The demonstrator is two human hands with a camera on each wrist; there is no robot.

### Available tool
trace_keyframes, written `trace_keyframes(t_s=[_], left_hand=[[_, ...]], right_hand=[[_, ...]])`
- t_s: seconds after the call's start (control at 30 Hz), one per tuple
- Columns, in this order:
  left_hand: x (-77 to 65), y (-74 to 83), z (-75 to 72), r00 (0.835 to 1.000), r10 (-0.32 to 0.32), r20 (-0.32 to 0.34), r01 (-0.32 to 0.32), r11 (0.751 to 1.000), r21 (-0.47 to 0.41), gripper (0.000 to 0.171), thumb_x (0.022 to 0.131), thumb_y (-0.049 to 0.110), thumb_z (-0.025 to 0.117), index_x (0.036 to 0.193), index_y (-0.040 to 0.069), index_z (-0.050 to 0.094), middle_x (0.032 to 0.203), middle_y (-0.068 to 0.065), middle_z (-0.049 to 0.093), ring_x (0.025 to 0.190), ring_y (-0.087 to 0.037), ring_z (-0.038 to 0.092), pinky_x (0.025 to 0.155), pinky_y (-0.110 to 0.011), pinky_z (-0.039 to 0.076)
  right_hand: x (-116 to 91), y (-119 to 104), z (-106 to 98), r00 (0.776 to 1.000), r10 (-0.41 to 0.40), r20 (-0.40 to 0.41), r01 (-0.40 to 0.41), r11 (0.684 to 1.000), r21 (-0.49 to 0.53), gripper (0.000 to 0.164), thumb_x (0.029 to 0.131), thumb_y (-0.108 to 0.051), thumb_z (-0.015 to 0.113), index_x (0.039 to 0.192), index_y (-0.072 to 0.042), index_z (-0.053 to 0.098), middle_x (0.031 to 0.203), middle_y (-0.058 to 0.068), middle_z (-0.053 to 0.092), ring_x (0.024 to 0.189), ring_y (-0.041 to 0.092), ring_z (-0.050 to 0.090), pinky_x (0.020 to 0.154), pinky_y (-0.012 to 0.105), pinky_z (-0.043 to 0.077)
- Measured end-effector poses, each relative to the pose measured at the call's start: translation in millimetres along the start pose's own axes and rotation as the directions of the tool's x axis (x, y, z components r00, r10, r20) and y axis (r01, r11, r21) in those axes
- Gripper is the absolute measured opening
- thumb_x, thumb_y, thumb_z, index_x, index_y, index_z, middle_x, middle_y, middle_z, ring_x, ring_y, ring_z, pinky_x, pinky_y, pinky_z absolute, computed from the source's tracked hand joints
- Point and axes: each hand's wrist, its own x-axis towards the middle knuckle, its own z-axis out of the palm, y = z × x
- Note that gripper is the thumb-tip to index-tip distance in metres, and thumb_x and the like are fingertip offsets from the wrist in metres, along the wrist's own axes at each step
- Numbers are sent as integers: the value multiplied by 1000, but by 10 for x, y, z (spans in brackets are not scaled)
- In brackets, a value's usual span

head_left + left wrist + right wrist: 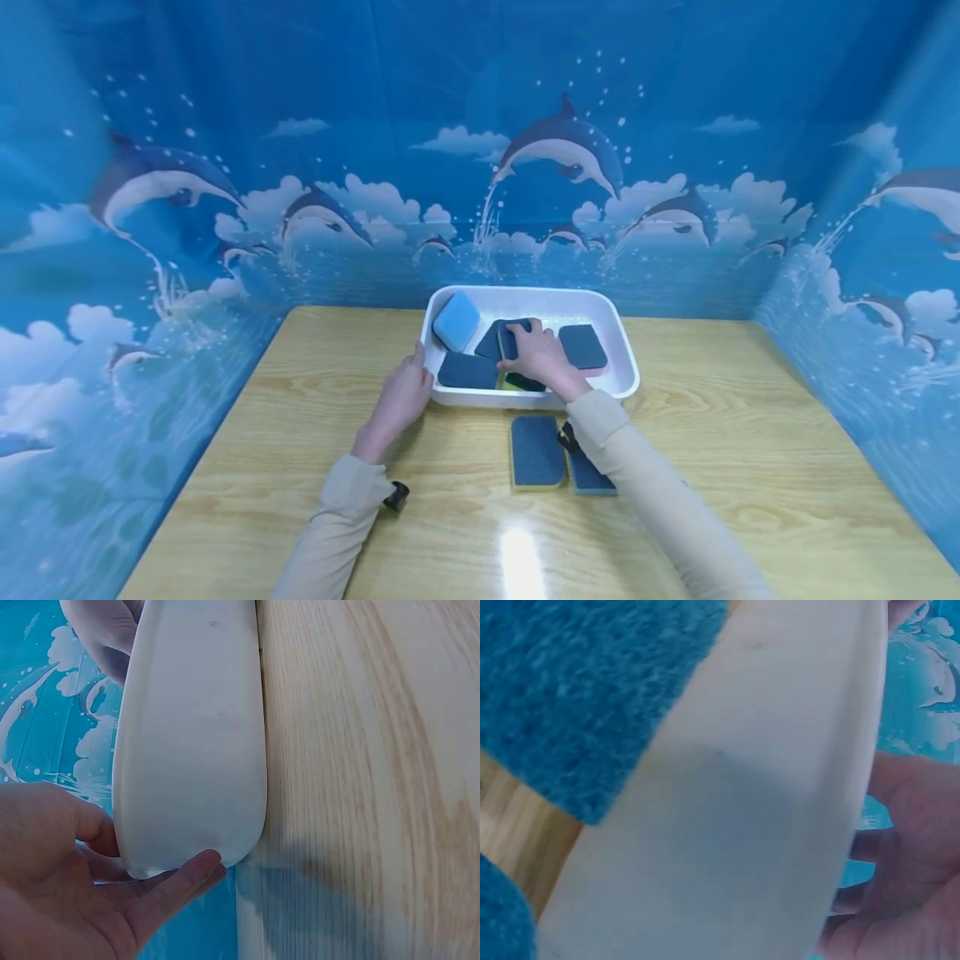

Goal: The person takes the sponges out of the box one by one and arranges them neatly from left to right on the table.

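Smooth white tub (480, 398), rounded corners, frame centre; left hand (405, 387), fingers curled, pinching left rim. Right hand (542, 354) inside, fingers bent round dark flat sponge (511, 342). Two rough-faced sponges (537, 450), lower centre.

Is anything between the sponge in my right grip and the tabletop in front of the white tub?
Yes, the near wall of the white tub stands between the dark sponge in your right grip and the tabletop. Just past that wall, two sponges lie on part of that tabletop, one partly hidden behind your sleeve.
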Motion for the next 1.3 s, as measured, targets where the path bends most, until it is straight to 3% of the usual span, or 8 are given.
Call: trace_keyframes(t_s=[0.2, 0.4, 0.53, 0.63, 0.77, 0.93, 1.13, 1.3], left_hand=[[-4, 2, 9, 1000, 11, -3, -11, 1000, 4, 57, 104, 7, 45, 154, -12, 25, 134, -31, 57, 84, -28, 61, 75, -41, 56], [-3, -8, 7, 1000, 3, 1, -3, 1000, -6, 58, 104, 7, 44, 155, -11, 24, 136, -32, 56, 84, -28, 61, 75, -41, 57], [4, -11, 1, 1000, -14, 0, 14, 1000, -1, 58, 104, 7, 45, 155, -11, 24, 137, -32, 55, 88, -30, 63, 79, -42, 58], [7, -7, 1, 1000, -20, 3, 20, 1000, -3, 58, 104, 8, 45, 155, -10, 24, 138, -31, 55, 90, -30, 64, 80, -42, 58], [7, 3, -1, 1000, -7, 6, 7, 1000, -1, 58, 104, 8, 45, 155, -11, 24, 136, -31, 56, 88, -29, 62, 78, -41, 57], [-2, 1, 8, 999, 32, -16, -31, 999, 13, 58, 102, 7, 48, 153, -13, 27, 131, -32, 59, 88, -32, 63, 76, -44, 56], [-2, -6, 26, 998, 48, -34, -47, 999, 24, 57, 102, 6, 49, 151, -15, 29, 129, -34, 59, 95, -36, 65, 81, -49, 56], [6, -1, 14, 999, 38, -23, -38, 999, 21, 58, 102, 7, 47, 152, -14, 27, 128, -33, 59, 96, -37, 64, 85, -49, 56]], right_hand=[[39, 55, -2, 1000, -2, -4, 2, 999, 39, 81, 91, -43, 76, 157, -13, 40, 158, 28, 28, 136, 51, 38, 107, 61, 41], [41, 89, -78, 1000, -7, 17, 6, 998, 58, 79, 93, -44, 73, 157, -11, 39, 155, 27, 35, 139, 48, 38, 112, 59, 37], [-111, -19, -174, 999, -36, -7, 36, 998, 45, 77, 93, -46, 71, 156, -13, 40, 154, 26, 37, 137, 46, 41, 110, 59, 39], [-370, -179, -238, 994, -95, -56, 95, 995, 10, 75, 93, -50, 71, 155, -19, 44, 154, 22, 40, 132, 46, 46, 110, 62, 37], [-825, -367, -167, 967, -214, -138, 212, 977, -29, 68, 92, -51, 71, 150, -21, 51, 153, 19, 45, 126, 43, 53, 106, 58, 42], [-1288, -442, 143, 915, -347, -205, 345, 938, -44, 65, 90, -49, 75, 146, -21, 56, 151, 18, 47, 115, 41, 57, 83, 50, 56], [-1514, -414, 496, 858, -443, -260, 417, 896, -152, 65, 85, -43, 81, 144, -23, 58, 153, 16, 44, 114, 38, 56, 59, 29, 56], [-1582, -395, 648, 855, -467, -227, 441, 884, -157, 64, 86, -39, 81, 143, -23, 58, 152, 15, 45, 105, 34, 56, 49, 17, 40]])
